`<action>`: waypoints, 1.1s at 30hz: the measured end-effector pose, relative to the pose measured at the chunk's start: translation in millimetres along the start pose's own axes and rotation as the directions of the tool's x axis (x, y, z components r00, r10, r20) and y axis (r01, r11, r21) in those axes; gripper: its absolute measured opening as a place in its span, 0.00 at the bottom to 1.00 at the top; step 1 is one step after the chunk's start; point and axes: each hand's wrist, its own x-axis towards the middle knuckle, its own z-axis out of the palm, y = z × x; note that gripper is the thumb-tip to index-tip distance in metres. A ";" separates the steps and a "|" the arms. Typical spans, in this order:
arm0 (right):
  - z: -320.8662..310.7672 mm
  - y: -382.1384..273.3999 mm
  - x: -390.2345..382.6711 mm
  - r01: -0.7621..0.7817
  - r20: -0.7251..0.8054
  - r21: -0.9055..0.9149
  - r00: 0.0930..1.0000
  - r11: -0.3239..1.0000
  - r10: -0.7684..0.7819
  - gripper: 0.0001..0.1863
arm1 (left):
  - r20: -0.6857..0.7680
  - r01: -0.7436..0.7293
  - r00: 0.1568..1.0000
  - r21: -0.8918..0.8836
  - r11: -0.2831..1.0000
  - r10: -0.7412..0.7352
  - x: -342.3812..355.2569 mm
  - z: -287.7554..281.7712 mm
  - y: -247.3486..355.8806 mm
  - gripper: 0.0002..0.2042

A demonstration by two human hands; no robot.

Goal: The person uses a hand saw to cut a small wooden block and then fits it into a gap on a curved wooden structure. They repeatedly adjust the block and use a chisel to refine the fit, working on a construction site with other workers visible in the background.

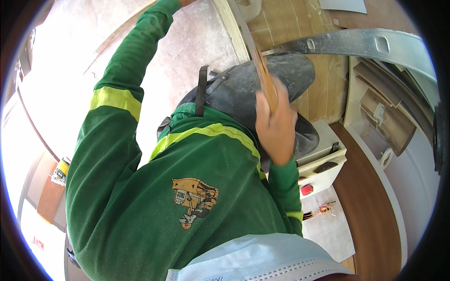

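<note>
My right hand point(276, 124) is closed around the near end of a long, narrow wooden strip point(263, 70), the fingers slightly blurred. The strip runs up and away past my dark trouser legs point(234, 93) to the top edge. My left arm point(124, 75), in a green sleeve with a yellow band, stretches far forward. Only a sliver of my left hand point(186, 2) shows at the top edge, with its fingers out of sight. Beside the strip's far part lies a pale, straight-edged board point(232, 30).
A silver metal channel with oblong holes point(382, 44) crosses the upper right. Several brown panels point(382, 117) lean at the right. Near my right forearm are a cream box with a red button point(307, 189), coloured wires point(325, 208) and a brown board point(370, 201).
</note>
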 end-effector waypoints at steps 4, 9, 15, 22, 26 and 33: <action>53.7 11.4 117.8 0.063 -0.037 -0.083 0.997 0.995 -0.066 0.21 | -0.012 -0.030 0.999 0.011 1.000 0.030 5.4 -10.5 10.9 0.29; 66.3 1.8 148.2 0.084 -0.102 -0.054 0.991 0.995 -0.090 0.23 | -0.023 -0.052 0.998 -0.015 0.999 0.052 12.0 -10.0 11.3 0.29; 3.8 6.5 6.1 -0.032 0.026 -0.004 0.999 0.999 0.032 0.23 | 0.062 0.007 0.998 -0.025 1.000 -0.005 -1.7 -9.8 5.7 0.29; 11.4 10.2 28.7 0.011 0.022 -0.030 1.000 0.999 -0.010 0.20 | 0.013 -0.003 1.000 -0.029 1.000 0.003 -1.9 -13.6 4.1 0.30; 67.8 21.8 140.3 0.077 -0.093 -0.048 0.992 0.996 -0.081 0.19 | 0.031 -0.051 0.998 -0.013 0.999 0.052 11.3 -20.7 23.3 0.30; 43.4 15.4 83.9 0.085 -0.045 -0.065 0.995 0.994 -0.088 0.21 | 0.060 -0.030 0.998 -0.044 0.999 0.033 6.0 -4.2 7.3 0.30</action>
